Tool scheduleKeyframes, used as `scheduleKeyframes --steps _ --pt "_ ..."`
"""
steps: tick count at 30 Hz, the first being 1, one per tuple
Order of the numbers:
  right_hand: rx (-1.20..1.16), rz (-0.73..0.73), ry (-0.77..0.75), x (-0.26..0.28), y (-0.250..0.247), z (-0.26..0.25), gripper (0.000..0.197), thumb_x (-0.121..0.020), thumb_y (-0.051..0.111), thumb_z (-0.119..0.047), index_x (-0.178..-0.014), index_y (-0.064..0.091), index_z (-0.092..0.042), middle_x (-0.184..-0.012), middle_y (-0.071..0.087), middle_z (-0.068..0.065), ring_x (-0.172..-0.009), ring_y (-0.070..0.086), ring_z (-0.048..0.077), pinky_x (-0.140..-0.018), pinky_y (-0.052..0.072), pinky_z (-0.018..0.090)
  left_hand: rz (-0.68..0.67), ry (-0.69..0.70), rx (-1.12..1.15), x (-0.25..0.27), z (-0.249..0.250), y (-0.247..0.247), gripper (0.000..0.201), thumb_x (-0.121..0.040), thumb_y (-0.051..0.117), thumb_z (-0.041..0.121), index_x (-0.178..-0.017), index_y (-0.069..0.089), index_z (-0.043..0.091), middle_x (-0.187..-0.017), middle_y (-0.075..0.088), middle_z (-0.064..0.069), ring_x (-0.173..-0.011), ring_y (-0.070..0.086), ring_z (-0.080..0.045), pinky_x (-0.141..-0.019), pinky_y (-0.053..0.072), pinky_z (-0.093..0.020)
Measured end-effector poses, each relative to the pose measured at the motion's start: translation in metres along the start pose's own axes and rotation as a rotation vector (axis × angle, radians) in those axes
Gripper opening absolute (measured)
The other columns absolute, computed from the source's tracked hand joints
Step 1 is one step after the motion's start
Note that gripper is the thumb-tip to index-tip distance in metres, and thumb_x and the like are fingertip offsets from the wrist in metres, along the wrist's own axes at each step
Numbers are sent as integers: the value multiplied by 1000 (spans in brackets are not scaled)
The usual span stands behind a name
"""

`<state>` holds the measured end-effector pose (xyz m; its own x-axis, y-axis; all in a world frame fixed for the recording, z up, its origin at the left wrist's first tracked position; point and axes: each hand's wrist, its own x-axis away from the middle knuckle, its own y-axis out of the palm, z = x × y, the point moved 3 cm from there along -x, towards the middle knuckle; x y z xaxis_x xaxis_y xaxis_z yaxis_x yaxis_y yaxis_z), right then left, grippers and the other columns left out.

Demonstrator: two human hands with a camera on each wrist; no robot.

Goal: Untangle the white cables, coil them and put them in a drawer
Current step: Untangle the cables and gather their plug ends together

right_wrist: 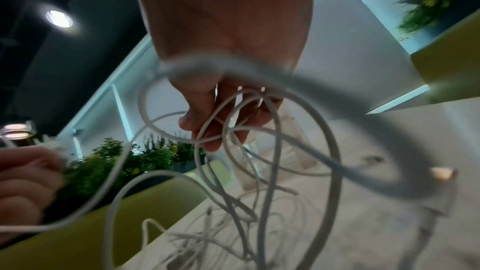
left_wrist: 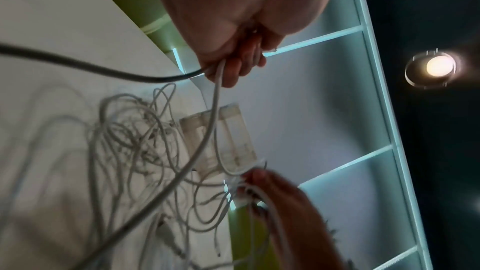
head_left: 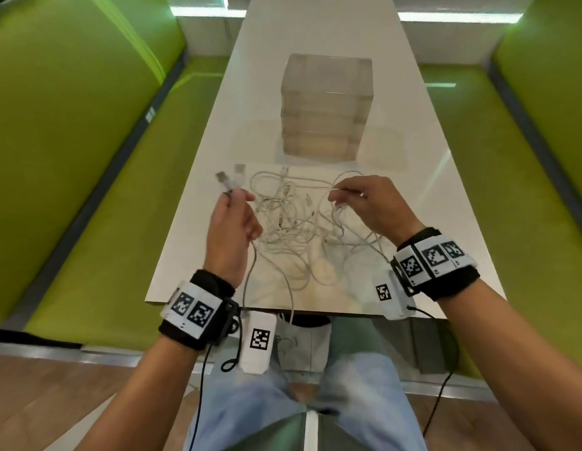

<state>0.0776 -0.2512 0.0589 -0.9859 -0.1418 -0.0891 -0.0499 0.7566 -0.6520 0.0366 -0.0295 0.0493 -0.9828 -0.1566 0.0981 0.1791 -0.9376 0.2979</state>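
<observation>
A tangle of thin white cables point(head_left: 292, 222) lies on the white table point(head_left: 429, 177) in front of me. My left hand point(head_left: 234, 219) is raised over the pile's left side and grips cable ends; two USB plugs point(head_left: 231, 177) stick out above its fingers, and a strand hangs from the fist point(left_wrist: 233, 67) over the table edge. My right hand point(head_left: 358, 200) pinches a loop of cable point(right_wrist: 233, 122) lifted from the pile's right side. A translucent drawer unit point(head_left: 325, 105) stands behind the pile, its drawers closed.
Green upholstered benches point(head_left: 88, 190) run along both sides of the narrow table. A flat clear lid or tray point(head_left: 385, 148) lies right of the drawer unit. One cable point(head_left: 291, 297) droops over the near table edge toward my legs. Plants point(right_wrist: 155, 155) stand in the background.
</observation>
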Motion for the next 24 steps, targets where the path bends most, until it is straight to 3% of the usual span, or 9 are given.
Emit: scheduleKeyframes --steps 2,5,7,9,14,19,22,24 --pt "1 -1 -46 3 9 -9 17 -87 62 -22 -84 74 -11 -82 74 2 -76 69 17 -79 54 45 -80 -10 -197 8 -10 15 22 -99 46 30 -84 54 17 -55 37 12 -49 32 -6 -50 32 -21" --pt "4 12 -74 6 18 -20 20 -87 61 -27 -83 75 -14 -82 74 1 -76 68 17 -76 54 44 -204 -28 -326 17 -20 36 26 -83 61 43 -90 57 19 -68 47 7 -57 40 -6 -54 36 -22" --pt "5 30 -93 8 18 -27 21 -88 60 -26 -83 75 -13 -82 74 1 -78 67 17 -76 52 43 -224 -37 -349 18 -25 43 19 -84 66 37 -92 59 22 -70 51 7 -61 43 -8 -55 38 -21" --pt "-24 34 -124 11 16 -33 21 -88 60 -25 -82 74 -11 -79 73 2 -77 66 17 -75 51 42 -196 -29 -338 15 -28 45 4 -92 60 26 -92 62 22 -61 48 9 -56 39 -10 -51 35 -24" --pt "247 -53 -229 12 20 -32 20 -91 58 -26 -84 70 -12 -76 63 -2 -75 48 15 -66 37 32 -67 3 -176 8 -16 39 20 -97 51 13 -79 60 12 -50 43 12 -45 33 -5 -47 32 -20" --pt "457 -211 -18 7 14 28 18 -91 53 -16 -89 70 -13 -94 69 6 -92 56 29 -76 43 38 55 119 68 -8 26 7 24 -100 45 16 -76 51 13 -45 30 12 -43 25 -6 -45 27 -19" --pt "342 -158 101 5 0 40 21 -91 51 -15 -87 71 -14 -92 73 2 -92 62 25 -79 44 33 107 118 58 -13 32 -12 24 -100 45 19 -78 51 13 -46 29 12 -44 23 -7 -44 26 -20" --pt "298 -121 81 4 -2 32 22 -91 51 -15 -88 72 -14 -87 73 2 -89 64 23 -78 47 35 105 68 0 -12 24 -13 23 -99 47 20 -78 53 14 -46 29 12 -44 24 -6 -43 27 -19"
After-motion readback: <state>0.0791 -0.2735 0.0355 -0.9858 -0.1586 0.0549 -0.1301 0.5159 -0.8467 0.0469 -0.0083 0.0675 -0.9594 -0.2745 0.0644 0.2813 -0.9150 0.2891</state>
